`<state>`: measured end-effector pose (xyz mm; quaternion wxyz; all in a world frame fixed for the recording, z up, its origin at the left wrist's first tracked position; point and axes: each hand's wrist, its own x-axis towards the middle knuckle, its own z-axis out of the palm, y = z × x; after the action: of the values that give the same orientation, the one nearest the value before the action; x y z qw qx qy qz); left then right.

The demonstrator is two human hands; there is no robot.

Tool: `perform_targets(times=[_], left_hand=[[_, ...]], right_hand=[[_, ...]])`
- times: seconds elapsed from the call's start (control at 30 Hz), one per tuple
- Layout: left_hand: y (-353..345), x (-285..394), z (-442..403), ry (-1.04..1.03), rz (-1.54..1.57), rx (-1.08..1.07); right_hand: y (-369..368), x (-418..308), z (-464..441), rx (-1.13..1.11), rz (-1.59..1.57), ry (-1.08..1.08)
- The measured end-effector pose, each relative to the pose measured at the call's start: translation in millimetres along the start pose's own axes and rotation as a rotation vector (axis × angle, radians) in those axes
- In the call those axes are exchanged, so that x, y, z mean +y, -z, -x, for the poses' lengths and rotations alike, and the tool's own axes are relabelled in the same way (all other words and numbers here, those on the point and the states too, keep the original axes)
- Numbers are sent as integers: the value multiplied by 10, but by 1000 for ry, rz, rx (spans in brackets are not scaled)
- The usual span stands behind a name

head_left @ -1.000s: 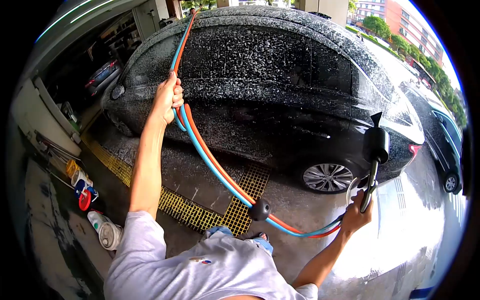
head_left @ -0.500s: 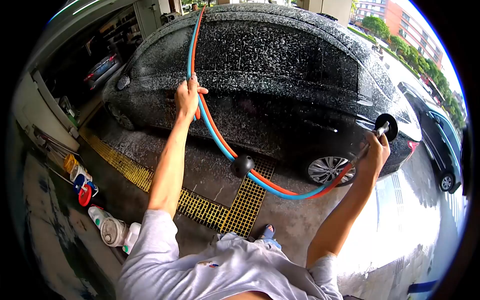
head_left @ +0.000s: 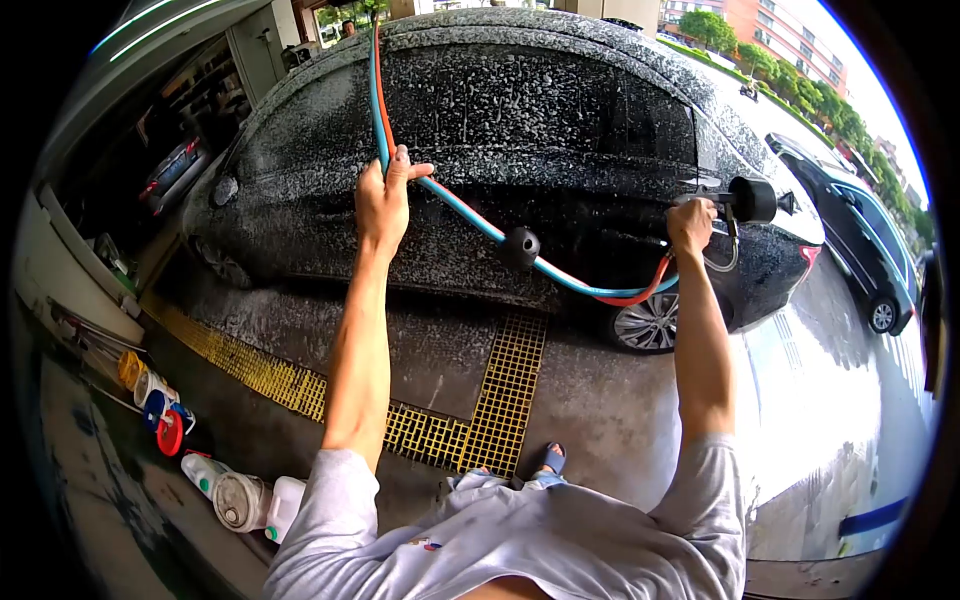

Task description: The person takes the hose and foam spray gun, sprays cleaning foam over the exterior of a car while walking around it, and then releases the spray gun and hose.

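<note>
A dark car [head_left: 580, 190] flecked with white foam stands side-on before me. My left hand [head_left: 384, 205] is closed around a paired blue and orange hose [head_left: 457, 207], its index finger sticking out to the right. The hose comes down from above, passes through a black ball [head_left: 520, 248] and sags across to my right side. There, my right hand [head_left: 690, 224] grips the handle of a spray gun [head_left: 752, 200] near the car's rear. A wide black cup at the gun's front faces right. Part of the handle is hidden by my fingers.
Yellow floor grating [head_left: 505, 385] runs along the wet ground between me and the car. Buckets [head_left: 242, 502] and jugs [head_left: 286, 508] line the lower left. Another dark car [head_left: 855, 235] is parked at right, and one more [head_left: 175, 175] sits in the garage.
My right hand has moved left and up, and the spray gun has swung so its side shows and its cup faces right. The ball and hose rose slightly to the right. My left hand keeps its hold.
</note>
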<state>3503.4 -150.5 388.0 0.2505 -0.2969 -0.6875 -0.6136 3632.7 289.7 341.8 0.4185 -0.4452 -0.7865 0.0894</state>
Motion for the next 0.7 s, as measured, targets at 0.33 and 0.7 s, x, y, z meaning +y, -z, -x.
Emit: perform_targets(times=[0.33, 0.7], left_hand=[[-23, -199, 949, 74, -49, -89], [-17, -469, 2116, 244, -175, -116]], right_hand=[[-369, 627, 814, -245, -133, -205], [260, 601, 255, -185, 55, 123]])
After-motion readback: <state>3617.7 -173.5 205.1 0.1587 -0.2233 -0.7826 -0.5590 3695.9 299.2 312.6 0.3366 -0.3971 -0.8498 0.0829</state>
